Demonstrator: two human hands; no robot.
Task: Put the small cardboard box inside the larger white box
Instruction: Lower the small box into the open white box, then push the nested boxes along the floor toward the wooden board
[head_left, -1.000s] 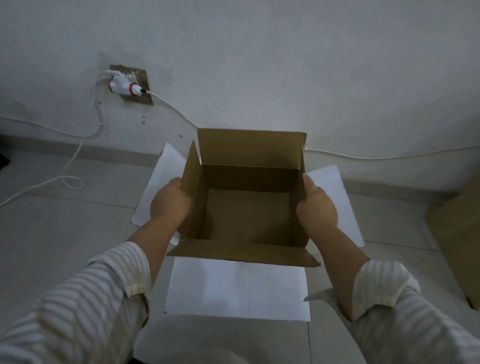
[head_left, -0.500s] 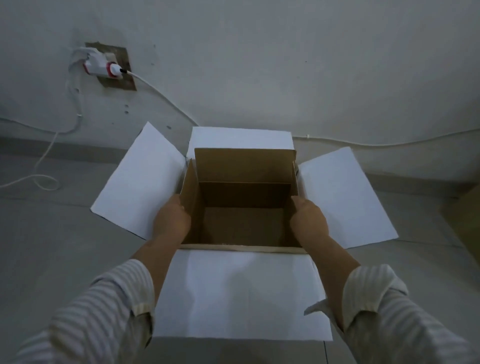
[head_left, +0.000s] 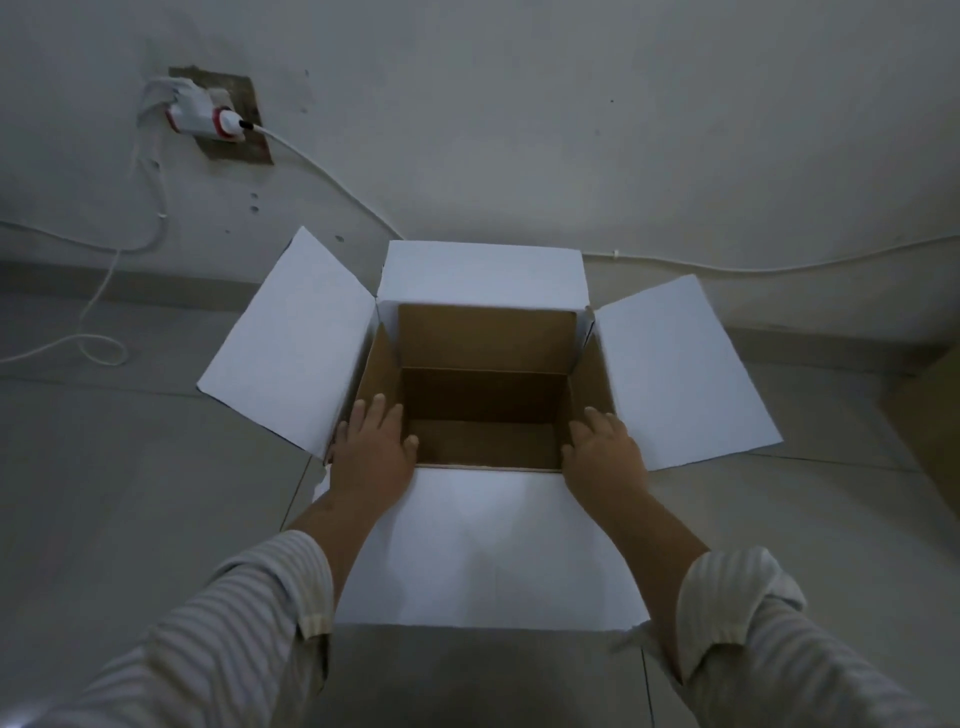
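my left hand (head_left: 375, 453) and right hand (head_left: 605, 453) lie open on the small cardboard box (head_left: 483, 395) sunk inside the white box (head_left: 291, 338) at frame centre.

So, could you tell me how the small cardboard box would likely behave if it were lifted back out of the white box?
The small cardboard box looks empty, so probably light. Its open flaps would likely flex. It sits snug inside the white box, so it may drag on the walls.
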